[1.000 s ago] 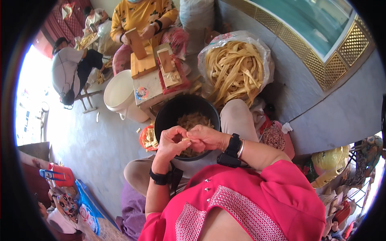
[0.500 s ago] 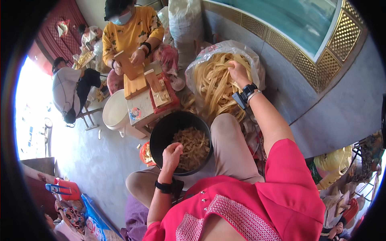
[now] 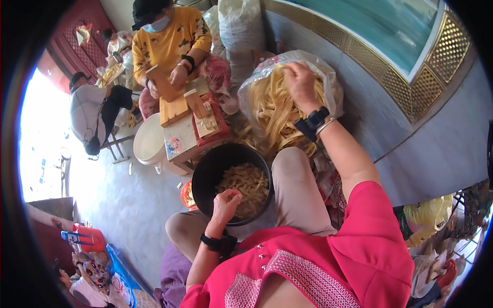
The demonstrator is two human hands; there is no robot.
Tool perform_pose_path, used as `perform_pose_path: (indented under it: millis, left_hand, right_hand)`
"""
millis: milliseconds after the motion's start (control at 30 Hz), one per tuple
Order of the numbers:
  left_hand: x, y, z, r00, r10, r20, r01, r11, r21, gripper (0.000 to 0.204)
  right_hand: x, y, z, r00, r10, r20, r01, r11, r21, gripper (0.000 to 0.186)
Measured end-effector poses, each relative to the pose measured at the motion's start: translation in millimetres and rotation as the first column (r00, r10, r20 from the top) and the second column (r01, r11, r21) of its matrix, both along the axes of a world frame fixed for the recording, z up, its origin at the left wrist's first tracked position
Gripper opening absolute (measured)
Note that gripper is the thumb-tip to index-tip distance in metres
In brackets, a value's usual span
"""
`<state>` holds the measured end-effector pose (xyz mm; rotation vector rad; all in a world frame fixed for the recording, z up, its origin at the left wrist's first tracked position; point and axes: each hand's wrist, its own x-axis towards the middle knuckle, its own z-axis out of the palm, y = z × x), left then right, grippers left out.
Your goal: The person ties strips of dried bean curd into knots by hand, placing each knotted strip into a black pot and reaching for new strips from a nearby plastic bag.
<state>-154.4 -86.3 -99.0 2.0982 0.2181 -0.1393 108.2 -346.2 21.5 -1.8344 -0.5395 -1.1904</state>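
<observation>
Over the near left part of a round black tub (image 3: pixel 199 177), my left hand (image 3: pixel 224 205) is held with its fingers closed; whatever they may hold cannot be made out. Short, pale brown cut pieces (image 3: pixel 249 185) fill the bottom of the tub, which stands in front of my knees. My right hand (image 3: pixel 302 86) reaches to an open clear plastic bag (image 3: pixel 335 95) at the far right. Its fingers pinch a long, flat, yellowish strip (image 3: pixel 279 81) above the many tangled strips (image 3: pixel 280 115) in that bag.
Across from me a co-worker in a yellow top (image 3: pixel 177 36) handles a wooden block tool (image 3: pixel 163 84) on a small table (image 3: pixel 179 146). A white bucket (image 3: pixel 149 141) stands beside it. A full white sack (image 3: pixel 241 36) leans behind the bag, near the wall.
My right hand has lifted slightly and drawn back at the bag, its fingers now pinching a strip. My left hand has shifted a little right and down over the tub.
</observation>
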Motion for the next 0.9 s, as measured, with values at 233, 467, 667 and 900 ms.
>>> perform_pose_path:
  millis: [233,467,667,900]
  left_hand:
    - [17,4,32,0.965,0.224,0.136,-0.117,0.832,-0.543,0.044]
    - [-2,25,87,0.984,-0.167,0.063,0.137,0.48,-0.866,0.079]
    - [-14,40,98,0.976,0.215,0.033,-0.016,0.22,-0.975,0.028]
    - [-47,100,172,0.807,0.451,0.382,0.336,0.182,-0.924,0.034]
  right_hand:
    - [-140,83,29,0.7,0.696,0.158,-0.639,0.71,-0.295,0.019]
    - [-218,127,-42,0.137,0.944,-0.298,-0.983,0.093,-0.159,0.009]
    - [-248,135,-22,0.3,0.903,-0.306,-0.952,0.264,-0.157,0.043]
    - [-186,123,-29,0.764,0.508,-0.397,-0.637,0.691,-0.342,0.013]
